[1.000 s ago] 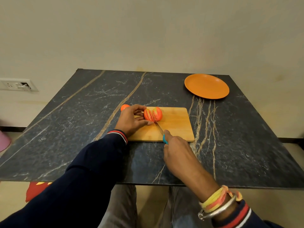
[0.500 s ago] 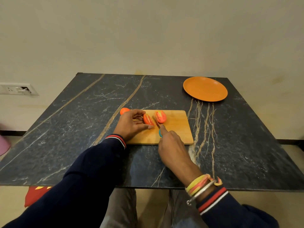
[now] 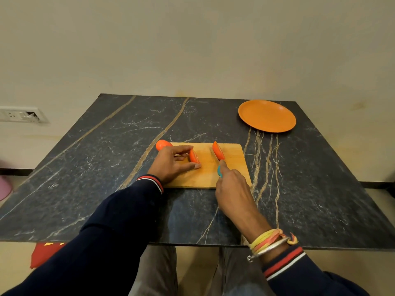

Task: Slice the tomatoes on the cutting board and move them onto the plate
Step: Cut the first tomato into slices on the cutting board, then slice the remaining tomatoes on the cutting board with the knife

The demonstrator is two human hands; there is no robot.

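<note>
Head view: cutting board (image 3: 203,176) mid-table (image 3: 102,159). Left hand (image 3: 173,164) rests on the board's left part, fingers and thumb curled round the left tomato half (image 3: 194,156), cut face to the right. Right hand (image 3: 232,189) is wrapped tight round the teal handle of the knife (image 3: 219,170), index finger along the top. The blade points away and lies against the right tomato half (image 3: 218,151), which stands on edge, apart from the left one. Whole tomato (image 3: 161,144) sits at the board's far-left corner, behind the left hand. Orange plate (image 3: 267,116) at far right holds nothing, well apart from both hands.
</note>
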